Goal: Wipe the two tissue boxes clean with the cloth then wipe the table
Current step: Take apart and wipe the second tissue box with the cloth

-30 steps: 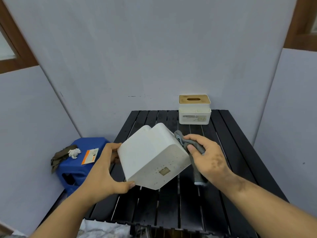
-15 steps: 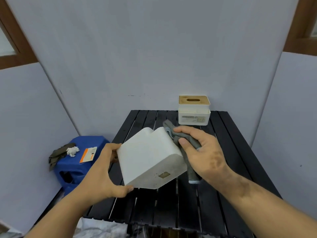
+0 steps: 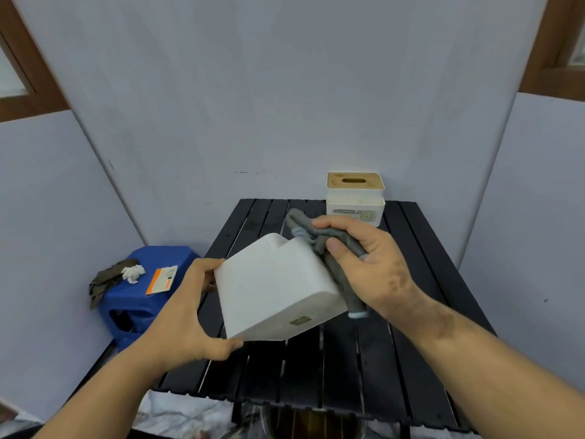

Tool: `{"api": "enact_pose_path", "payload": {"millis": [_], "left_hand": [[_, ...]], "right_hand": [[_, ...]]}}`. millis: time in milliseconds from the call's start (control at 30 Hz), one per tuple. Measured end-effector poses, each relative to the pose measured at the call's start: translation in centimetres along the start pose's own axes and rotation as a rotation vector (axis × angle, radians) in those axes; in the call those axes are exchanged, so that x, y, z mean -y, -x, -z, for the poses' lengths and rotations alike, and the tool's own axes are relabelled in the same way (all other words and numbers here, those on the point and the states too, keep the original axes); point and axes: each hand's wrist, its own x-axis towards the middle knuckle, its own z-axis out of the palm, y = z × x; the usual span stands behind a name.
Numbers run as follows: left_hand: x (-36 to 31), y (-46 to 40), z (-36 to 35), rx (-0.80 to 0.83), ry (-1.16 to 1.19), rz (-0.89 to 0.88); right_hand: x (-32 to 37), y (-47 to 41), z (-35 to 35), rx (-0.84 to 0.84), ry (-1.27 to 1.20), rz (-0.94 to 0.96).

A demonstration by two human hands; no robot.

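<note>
Gripping the grey cloth [image 3: 329, 245] between thumb and curled fingers, the right hand [image 3: 370, 264] pressed the bunched fabric against the upper right edge of the white tissue box [image 3: 275, 289], and a long tail of cloth hung down along the box's right side, ending in a pale blue hem near the wrist. Across from it, the left hand [image 3: 186, 315] clamped the box's left side, thumb hooked under the near bottom corner and fingers wrapped behind the far edge, so the box was held up off the surface and tilted, its underside turned toward the camera with a small brownish label showing near the lower edge. Below both hands lay the black slatted table [image 3: 348, 375]. Further back, at the table's far edge and against the grey wall, the second tissue box [image 3: 356, 201] stood upright, white with a wooden slotted lid, well apart from the held one. Off to the left, beside the table and lower down, a blue plastic stool [image 3: 142, 296] carried a dark rag [image 3: 104, 280], a crumpled white tissue [image 3: 133, 272] and an orange-and-white card [image 3: 161, 278].
</note>
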Motion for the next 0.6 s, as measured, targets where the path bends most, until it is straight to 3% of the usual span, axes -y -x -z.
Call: {"api": "enact_pose_path", "payload": {"millis": [133,200,400,600], "left_hand": [[-0.2,-0.1,0.0,0.0,0.026,0.019],[-0.2,0.0,0.2,0.003,0.031,0.022],[0.3,-0.2,-0.3,-0.001,0.102,0.088],[-0.7,-1.5,-1.1,-0.053,0.189,0.122]], "right_hand": [[-5.2,0.9,1.4,-0.017,0.193,-0.225],[-6.3,1.5,0.6,-0.043,0.175,-0.292],[-4.8,2.3,-0.6,-0.261,0.163,-0.243],[-2.7,2.5,-0.9,-0.332,0.092,-0.129]]}}
